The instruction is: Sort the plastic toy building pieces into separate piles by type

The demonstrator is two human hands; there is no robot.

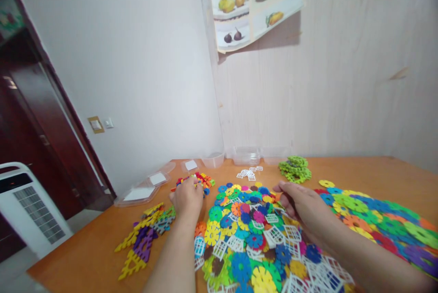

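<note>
Orange-brown wooden desk (359,170), strewn with plastic building pieces. Left hand (186,199): palm down, fingers curled on a small heap of red, orange and blue pieces (200,180) toward the desk's far-left part; whether it grips any cannot be told. Right hand (303,206): fingers drawn narrow, tips touching the far edge of the large multicoloured disc pile (246,238) at the desk's middle. Green disc stack (294,168) near the far edge. Clear tubs (244,154) along the far edge. Yellow and purple pieces (142,240) by the left edge.
</note>
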